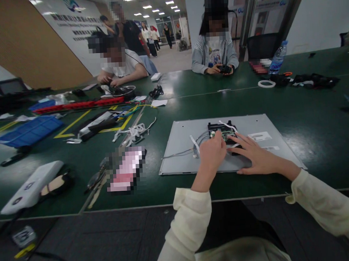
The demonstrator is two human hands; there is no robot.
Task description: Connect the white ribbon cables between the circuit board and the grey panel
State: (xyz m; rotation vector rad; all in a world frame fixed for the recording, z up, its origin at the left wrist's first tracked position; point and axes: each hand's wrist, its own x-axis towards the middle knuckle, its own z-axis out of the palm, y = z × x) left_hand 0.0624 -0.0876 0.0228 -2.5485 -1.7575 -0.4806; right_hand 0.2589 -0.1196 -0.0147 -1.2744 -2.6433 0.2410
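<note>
A flat grey metal panel (186, 132) lies on the table in front of me. On its middle sits a black bracket (213, 126) with a small green circuit board (225, 135) in it. My left hand (213, 151) is closed at the board's left side, fingers pinched near a white connector; whatever is between the fingertips is hidden. With fingers spread, my right hand (256, 156) rests over the panel, its fingertips at the board's right edge. Grey cables (180, 153) run leftward from the board across the panel, and white tape strips stick up nearby.
To the left lie a phone (128, 168), a white device (34, 186), a blue tray (31, 130) and a tangle of white strips (135, 133). A tape roll (266, 84) and water bottle (278, 59) stand toward the back right. Two people sit across the table.
</note>
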